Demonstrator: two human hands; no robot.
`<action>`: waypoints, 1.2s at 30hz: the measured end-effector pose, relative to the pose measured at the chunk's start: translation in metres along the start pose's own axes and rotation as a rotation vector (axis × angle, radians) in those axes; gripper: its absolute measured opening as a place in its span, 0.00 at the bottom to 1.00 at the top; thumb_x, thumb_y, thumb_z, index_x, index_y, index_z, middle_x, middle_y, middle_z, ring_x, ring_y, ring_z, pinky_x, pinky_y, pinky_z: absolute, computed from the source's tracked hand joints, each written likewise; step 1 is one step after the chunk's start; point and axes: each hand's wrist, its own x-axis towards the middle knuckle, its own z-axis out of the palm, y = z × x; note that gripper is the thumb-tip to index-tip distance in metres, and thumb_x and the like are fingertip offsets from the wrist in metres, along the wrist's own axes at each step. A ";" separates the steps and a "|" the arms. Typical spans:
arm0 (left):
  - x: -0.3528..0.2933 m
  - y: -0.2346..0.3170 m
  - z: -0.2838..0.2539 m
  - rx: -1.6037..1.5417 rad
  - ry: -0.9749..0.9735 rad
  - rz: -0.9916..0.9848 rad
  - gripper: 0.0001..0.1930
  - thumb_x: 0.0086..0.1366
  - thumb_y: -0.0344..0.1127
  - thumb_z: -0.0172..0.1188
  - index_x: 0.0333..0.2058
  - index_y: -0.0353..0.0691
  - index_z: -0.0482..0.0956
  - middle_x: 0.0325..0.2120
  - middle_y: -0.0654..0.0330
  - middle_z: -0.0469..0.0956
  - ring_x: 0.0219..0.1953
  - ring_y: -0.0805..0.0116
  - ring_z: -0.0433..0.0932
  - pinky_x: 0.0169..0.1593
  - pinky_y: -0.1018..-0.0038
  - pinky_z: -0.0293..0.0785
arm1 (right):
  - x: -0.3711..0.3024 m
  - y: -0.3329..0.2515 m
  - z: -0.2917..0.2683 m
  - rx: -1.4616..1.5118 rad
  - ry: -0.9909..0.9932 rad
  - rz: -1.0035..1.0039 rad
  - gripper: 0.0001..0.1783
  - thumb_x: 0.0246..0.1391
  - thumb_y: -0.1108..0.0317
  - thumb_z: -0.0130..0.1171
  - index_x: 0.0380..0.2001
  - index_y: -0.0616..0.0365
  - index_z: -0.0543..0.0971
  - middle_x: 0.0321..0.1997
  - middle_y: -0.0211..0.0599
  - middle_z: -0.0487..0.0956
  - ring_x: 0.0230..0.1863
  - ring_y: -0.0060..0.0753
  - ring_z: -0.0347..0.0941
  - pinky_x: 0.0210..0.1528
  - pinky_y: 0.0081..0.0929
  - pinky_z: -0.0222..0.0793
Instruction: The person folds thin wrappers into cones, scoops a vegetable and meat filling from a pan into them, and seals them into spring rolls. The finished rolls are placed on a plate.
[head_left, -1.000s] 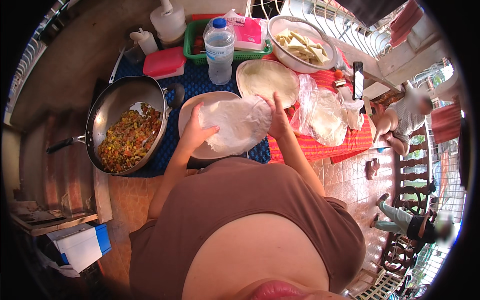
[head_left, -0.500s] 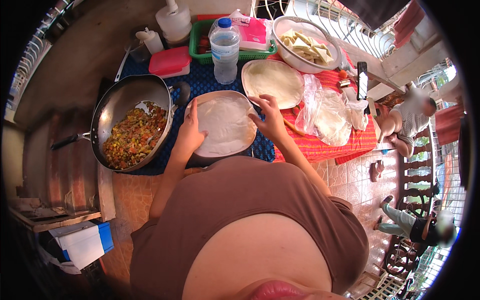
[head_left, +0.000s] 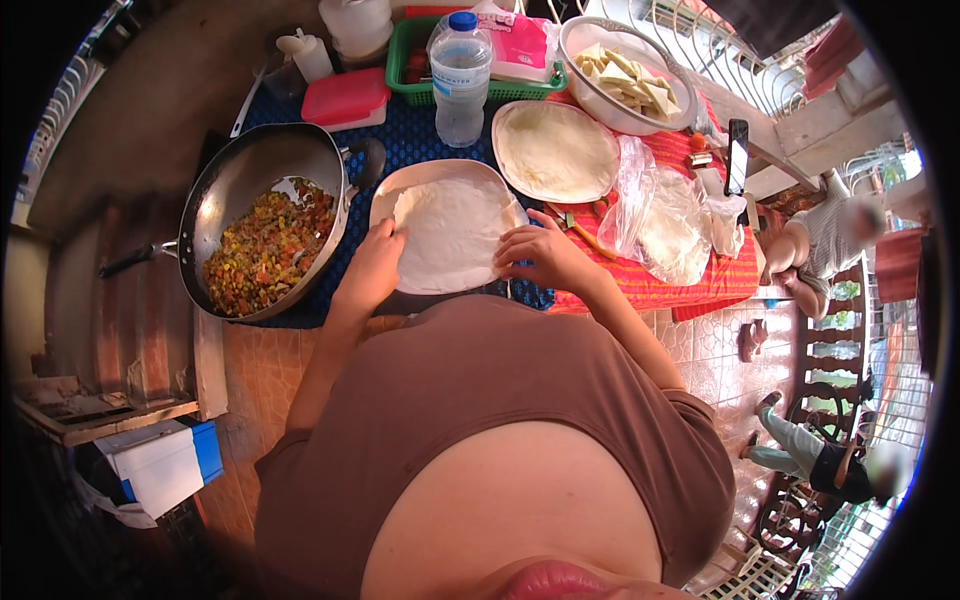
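Note:
In front of me a thin white round wrapper (head_left: 450,235) lies over a pale plate (head_left: 440,172), with the plate's rim showing at the far side. My left hand (head_left: 374,264) has its fingers bent together at the wrapper's left edge. At the right edge, my right hand (head_left: 548,254) pinches the sheet between curled fingers and thumb. Just beyond my right hand sits a second plate with pale wrappers (head_left: 556,150). Left of my left hand stands a wide pan (head_left: 240,160) holding a cooked, diced vegetable mix (head_left: 268,245).
Behind are a water bottle (head_left: 461,90), a red-lidded box (head_left: 345,98), a green basket (head_left: 405,92) and a bowl (head_left: 590,95) of pale cut pieces. Plastic-wrapped wrappers (head_left: 672,235) and a phone (head_left: 737,157) lie right. Two people (head_left: 800,235) are off to the right.
Both hands have slid nearer along the wrapper's sides, and their fingers, spread before, have bent onto its edges. The table sits slightly higher in view.

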 end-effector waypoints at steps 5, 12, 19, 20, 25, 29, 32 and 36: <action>-0.002 0.004 -0.003 0.026 0.069 -0.003 0.17 0.50 0.18 0.53 0.41 0.26 0.75 0.41 0.46 0.70 0.47 0.48 0.70 0.51 0.62 0.69 | 0.003 0.006 0.000 0.146 0.027 0.026 0.04 0.46 0.63 0.64 0.27 0.48 0.82 0.33 0.23 0.80 0.45 0.25 0.74 0.61 0.48 0.49; -0.004 0.008 -0.002 0.100 0.190 -0.043 0.10 0.50 0.25 0.61 0.33 0.30 0.79 0.45 0.51 0.69 0.51 0.52 0.67 0.51 0.61 0.68 | 0.023 0.002 0.021 0.118 0.251 0.256 0.03 0.50 0.66 0.60 0.27 0.51 0.79 0.26 0.28 0.80 0.31 0.30 0.76 0.49 0.36 0.56; 0.000 -0.005 -0.002 0.005 0.060 0.122 0.04 0.53 0.30 0.61 0.28 0.37 0.79 0.32 0.59 0.76 0.39 0.57 0.74 0.42 0.63 0.67 | 0.035 -0.003 0.038 -0.111 0.548 0.274 0.03 0.52 0.70 0.56 0.31 0.50 0.74 0.22 0.32 0.79 0.27 0.34 0.75 0.45 0.36 0.56; 0.000 -0.007 0.002 -0.004 0.095 0.109 0.04 0.53 0.31 0.60 0.28 0.37 0.78 0.30 0.58 0.76 0.37 0.57 0.75 0.41 0.63 0.67 | 0.036 -0.004 0.036 -0.139 0.567 0.266 0.04 0.53 0.70 0.56 0.33 0.50 0.74 0.22 0.32 0.78 0.27 0.34 0.75 0.44 0.36 0.56; 0.005 -0.013 0.013 0.019 0.198 0.051 0.06 0.56 0.33 0.59 0.26 0.37 0.76 0.27 0.55 0.77 0.32 0.54 0.76 0.39 0.63 0.66 | 0.036 0.000 0.031 -0.226 0.591 0.270 0.10 0.51 0.68 0.59 0.38 0.48 0.73 0.22 0.30 0.77 0.27 0.34 0.74 0.42 0.38 0.55; 0.009 -0.003 0.012 0.009 0.232 0.005 0.06 0.56 0.32 0.59 0.27 0.36 0.74 0.27 0.55 0.77 0.34 0.55 0.77 0.38 0.63 0.66 | 0.032 -0.008 0.025 -0.196 0.458 0.341 0.17 0.47 0.65 0.63 0.42 0.45 0.73 0.23 0.27 0.77 0.29 0.32 0.73 0.42 0.37 0.54; 0.013 -0.004 0.013 0.000 0.230 0.000 0.06 0.56 0.32 0.59 0.27 0.36 0.74 0.26 0.55 0.78 0.34 0.55 0.77 0.38 0.63 0.65 | 0.029 -0.006 0.027 -0.128 0.452 0.340 0.20 0.46 0.64 0.65 0.44 0.42 0.74 0.23 0.24 0.76 0.30 0.30 0.71 0.44 0.36 0.53; 0.014 -0.005 0.016 0.001 0.258 0.000 0.06 0.56 0.32 0.60 0.27 0.37 0.73 0.26 0.56 0.77 0.33 0.55 0.76 0.38 0.64 0.64 | 0.027 -0.010 0.021 -0.050 0.450 0.335 0.16 0.44 0.66 0.65 0.40 0.39 0.79 0.23 0.22 0.74 0.31 0.29 0.69 0.45 0.35 0.53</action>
